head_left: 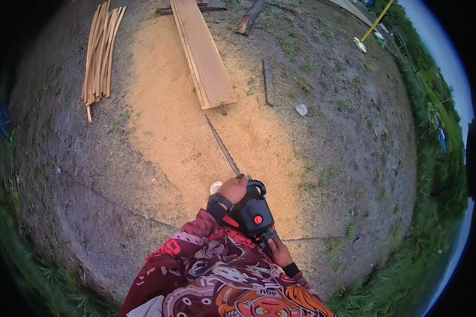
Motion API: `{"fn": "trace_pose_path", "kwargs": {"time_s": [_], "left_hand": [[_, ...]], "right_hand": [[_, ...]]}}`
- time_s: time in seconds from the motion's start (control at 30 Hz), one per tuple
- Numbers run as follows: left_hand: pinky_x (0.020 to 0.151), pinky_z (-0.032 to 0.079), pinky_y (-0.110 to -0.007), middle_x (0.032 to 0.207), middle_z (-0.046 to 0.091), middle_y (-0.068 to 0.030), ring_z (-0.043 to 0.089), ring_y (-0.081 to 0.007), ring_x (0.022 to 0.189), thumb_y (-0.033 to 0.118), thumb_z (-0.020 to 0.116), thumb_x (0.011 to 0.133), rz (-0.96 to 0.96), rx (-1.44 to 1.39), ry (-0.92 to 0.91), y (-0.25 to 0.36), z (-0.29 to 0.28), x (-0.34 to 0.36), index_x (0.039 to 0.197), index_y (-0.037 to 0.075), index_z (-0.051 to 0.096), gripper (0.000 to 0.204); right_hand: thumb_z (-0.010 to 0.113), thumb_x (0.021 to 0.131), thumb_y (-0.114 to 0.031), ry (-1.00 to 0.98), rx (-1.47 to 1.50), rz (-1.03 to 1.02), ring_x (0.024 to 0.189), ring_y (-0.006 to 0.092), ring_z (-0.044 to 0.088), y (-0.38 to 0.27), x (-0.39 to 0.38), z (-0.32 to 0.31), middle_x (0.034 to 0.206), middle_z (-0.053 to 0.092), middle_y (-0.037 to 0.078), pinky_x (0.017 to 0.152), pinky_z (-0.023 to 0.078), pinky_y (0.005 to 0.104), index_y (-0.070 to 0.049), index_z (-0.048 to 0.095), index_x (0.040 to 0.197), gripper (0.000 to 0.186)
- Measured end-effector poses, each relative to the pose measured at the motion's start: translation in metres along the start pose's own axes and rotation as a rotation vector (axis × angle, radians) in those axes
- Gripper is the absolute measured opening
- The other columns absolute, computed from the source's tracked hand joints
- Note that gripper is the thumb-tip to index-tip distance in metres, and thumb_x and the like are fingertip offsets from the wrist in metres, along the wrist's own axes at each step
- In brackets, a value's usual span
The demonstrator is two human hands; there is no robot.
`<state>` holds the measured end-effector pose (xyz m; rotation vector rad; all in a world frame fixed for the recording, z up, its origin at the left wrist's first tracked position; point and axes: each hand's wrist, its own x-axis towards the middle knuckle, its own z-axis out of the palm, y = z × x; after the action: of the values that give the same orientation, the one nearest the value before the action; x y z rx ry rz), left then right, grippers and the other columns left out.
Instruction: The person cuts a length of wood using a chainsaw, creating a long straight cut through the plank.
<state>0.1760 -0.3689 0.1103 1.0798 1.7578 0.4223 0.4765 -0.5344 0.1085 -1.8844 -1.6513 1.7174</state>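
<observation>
A black chainsaw [255, 212] with a red round cap is held close in front of my body. Its bar [223, 147] points forward and slightly left, the tip short of the near end of a long wooden plank [203, 53]. My left hand [232, 191], with a dark watch at the wrist, is closed at the front of the saw, around its front handle. At the rear handle, my right hand [279, 251] is closed, its fingers partly hidden beneath the saw. A thin strip lies along the plank's left edge.
Sawdust [158, 79] covers the ground around the plank. A bundle of thin wooden strips [100, 55] lies at the far left. Right of the plank are a dark narrow board [268, 82], a pale stone-like lump [301, 109] and a log piece [250, 18]. A yellow pole [376, 22] stands far right.
</observation>
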Motion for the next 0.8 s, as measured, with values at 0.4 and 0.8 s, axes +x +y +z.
{"fn": "trace_pose_path", "kwargs": {"time_s": [0.4,0.8], "left_hand": [[0.076,0.051,-0.049,0.085,0.073,-0.0178,0.069,-0.0386,0.082,0.05,0.04,0.1,0.128,0.224,0.083,-0.004,0.109,-0.001,0.085,0.006,0.072,0.057],[0.078,0.054,-0.051,0.085,0.07,-0.0257,0.069,-0.0448,0.085,0.048,0.042,0.098,-0.054,0.243,0.183,-0.009,0.135,0.046,0.085,0.002,0.074,0.058]], "right_hand": [[0.046,0.104,-0.045,0.067,0.007,-0.039,0.071,0.031,0.066,0.104,-0.007,-0.022,0.077,0.066,0.017,0.068,0.049,0.043,0.002,0.063,0.114,0.051],[0.043,0.106,-0.045,0.043,0.102,0.003,0.06,0.0212,0.058,0.146,0.069,0.002,0.066,0.058,0.01,0.057,0.045,0.0379,-0.001,0.061,0.113,0.048]]}}
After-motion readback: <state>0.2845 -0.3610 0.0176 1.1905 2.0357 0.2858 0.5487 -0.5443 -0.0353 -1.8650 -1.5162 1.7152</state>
